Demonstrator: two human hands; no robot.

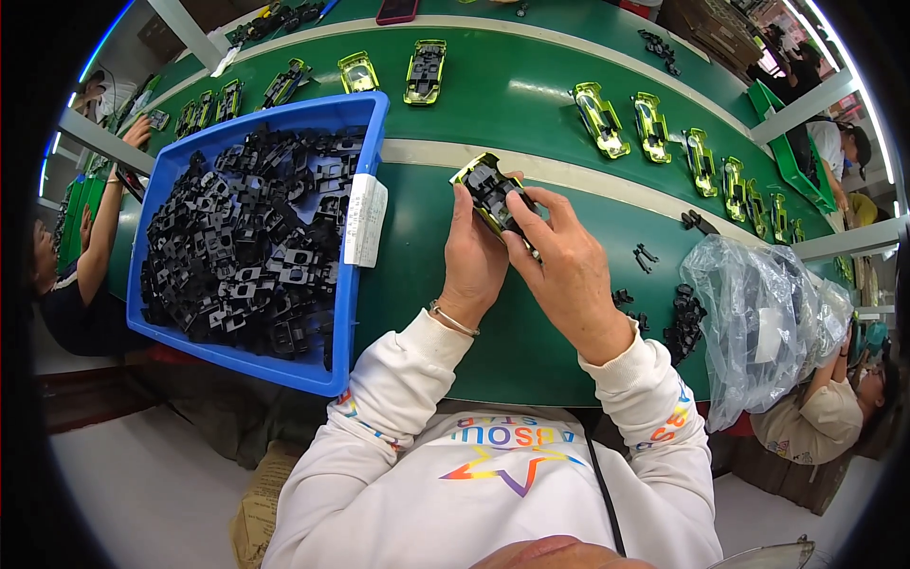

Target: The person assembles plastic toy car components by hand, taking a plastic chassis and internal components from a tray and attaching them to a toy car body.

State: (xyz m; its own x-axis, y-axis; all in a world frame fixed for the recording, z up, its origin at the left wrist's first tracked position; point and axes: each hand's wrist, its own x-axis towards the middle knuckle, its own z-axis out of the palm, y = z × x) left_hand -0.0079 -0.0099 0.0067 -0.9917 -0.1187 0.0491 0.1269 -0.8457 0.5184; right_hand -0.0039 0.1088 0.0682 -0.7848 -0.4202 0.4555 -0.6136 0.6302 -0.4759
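Note:
A yellow-green toy car body (468, 174) with a black plastic interior part (490, 192) in it is held up over the green work table. My left hand (473, 264) grips the body from its left side and below, the thumb along its edge. From the right, my right hand (569, 266) closes on it too, with fingers pressing on the black part. Those fingers hide the lower right end of the body. To the left stands a blue bin (347, 275) heaped with black plastic parts (242, 237).
Several yellow-green car bodies (599, 120) line the green belt (512, 104) beyond a pale rail. Small black parts (684, 322) and a clear plastic bag (749, 313) lie at the right. Other people (823, 408) work at both sides.

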